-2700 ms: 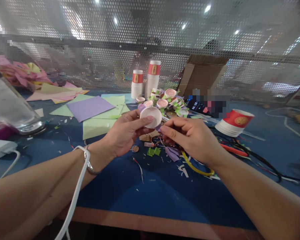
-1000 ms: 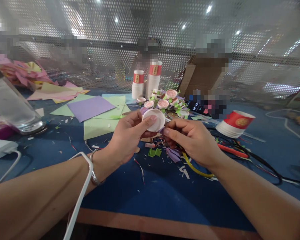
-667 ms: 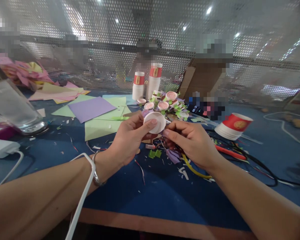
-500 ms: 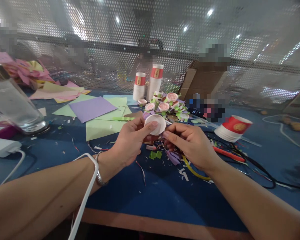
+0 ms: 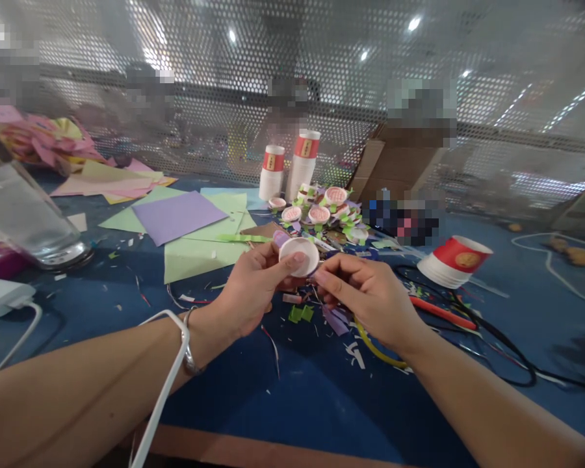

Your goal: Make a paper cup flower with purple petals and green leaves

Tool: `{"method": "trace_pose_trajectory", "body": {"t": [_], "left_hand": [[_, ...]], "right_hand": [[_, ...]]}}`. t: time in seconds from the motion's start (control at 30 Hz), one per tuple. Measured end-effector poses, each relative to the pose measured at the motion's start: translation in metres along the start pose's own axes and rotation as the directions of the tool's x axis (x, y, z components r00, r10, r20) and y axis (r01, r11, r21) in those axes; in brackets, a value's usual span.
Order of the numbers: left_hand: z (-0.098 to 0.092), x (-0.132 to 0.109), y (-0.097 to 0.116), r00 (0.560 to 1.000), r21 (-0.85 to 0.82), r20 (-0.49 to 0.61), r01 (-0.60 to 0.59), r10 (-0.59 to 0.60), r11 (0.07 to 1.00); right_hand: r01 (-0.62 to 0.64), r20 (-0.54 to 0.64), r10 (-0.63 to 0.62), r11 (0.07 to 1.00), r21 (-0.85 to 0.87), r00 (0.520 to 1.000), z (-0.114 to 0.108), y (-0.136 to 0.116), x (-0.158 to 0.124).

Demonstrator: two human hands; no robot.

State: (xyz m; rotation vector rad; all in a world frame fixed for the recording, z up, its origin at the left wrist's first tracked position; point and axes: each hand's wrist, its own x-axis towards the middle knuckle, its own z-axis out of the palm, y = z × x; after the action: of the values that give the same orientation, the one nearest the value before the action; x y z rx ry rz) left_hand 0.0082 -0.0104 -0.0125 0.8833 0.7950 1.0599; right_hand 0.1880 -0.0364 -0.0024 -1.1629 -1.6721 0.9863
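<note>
Between the thumb and fingers of my left hand (image 5: 253, 283) is the cut-off base of a white paper cup (image 5: 308, 255), its round hollow side tilted toward me. A bit of purple paper (image 5: 280, 238) sticks out at its upper left rim. My right hand (image 5: 365, 292) is closed in a pinch at the right edge of the cup base; what its fingertips grip is hidden. Just beyond, several similar cup bases (image 5: 318, 214) with green and purple paper tabs lie in a pile. Green scraps (image 5: 301, 314) and purple strips (image 5: 336, 320) lie below my hands.
Two stacks of paper cups (image 5: 272, 172) stand at the back, and another stack (image 5: 455, 261) leans at right. Coloured paper sheets (image 5: 180, 216) lie left, near a glass of water (image 5: 34, 211). An orange-red handle (image 5: 441, 313) and black cable (image 5: 504, 341) are right.
Both hands and the cup base stay together, slightly lower and further left in view. The camera view has shifted a little; the grip looks the same.
</note>
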Motion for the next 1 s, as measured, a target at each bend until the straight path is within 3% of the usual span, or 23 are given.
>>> {"method": "trace_pose_trajectory", "body": {"t": [0.2, 0.33, 0.47, 0.57, 0.7, 0.8, 1.0], "left_hand": [[-0.003, 0.005, 0.002, 0.995, -0.132, 0.032, 0.099, -0.095, 0.986], [-0.006, 0.007, 0.006, 0.985, -0.212, 0.043, 0.172, -0.167, 0.962], [-0.005, 0.006, 0.009, 0.973, -0.239, 0.036, 0.231, -0.229, 0.943], [-0.002, 0.006, 0.011, 0.962, -0.239, 0.040, 0.273, -0.271, 0.932], [0.001, 0.005, 0.012, 0.954, -0.225, 0.042, 0.298, -0.296, 0.928], [0.002, 0.003, 0.013, 0.952, -0.233, 0.035, 0.305, -0.305, 0.924], [0.003, -0.001, 0.014, 0.940, -0.228, 0.045, 0.338, -0.337, 0.913]], "right_hand": [[-0.015, 0.000, 0.015, 1.000, -0.016, 1.000, -0.002, -0.004, -0.002], [0.040, -0.005, -0.041, 0.998, -0.051, 0.999, -0.005, -0.004, -0.003], [0.208, -0.052, -0.223, 0.956, -0.209, 0.973, -0.005, -0.005, -0.005], [0.340, -0.063, -0.390, 0.861, -0.379, 0.918, -0.004, -0.005, -0.006], [0.427, -0.055, -0.509, 0.771, -0.472, 0.859, -0.003, -0.006, -0.008], [0.455, -0.045, -0.548, 0.734, -0.504, 0.835, -0.005, -0.006, -0.009], [0.440, -0.017, -0.525, 0.730, -0.523, 0.851, -0.005, -0.009, -0.009]]}}
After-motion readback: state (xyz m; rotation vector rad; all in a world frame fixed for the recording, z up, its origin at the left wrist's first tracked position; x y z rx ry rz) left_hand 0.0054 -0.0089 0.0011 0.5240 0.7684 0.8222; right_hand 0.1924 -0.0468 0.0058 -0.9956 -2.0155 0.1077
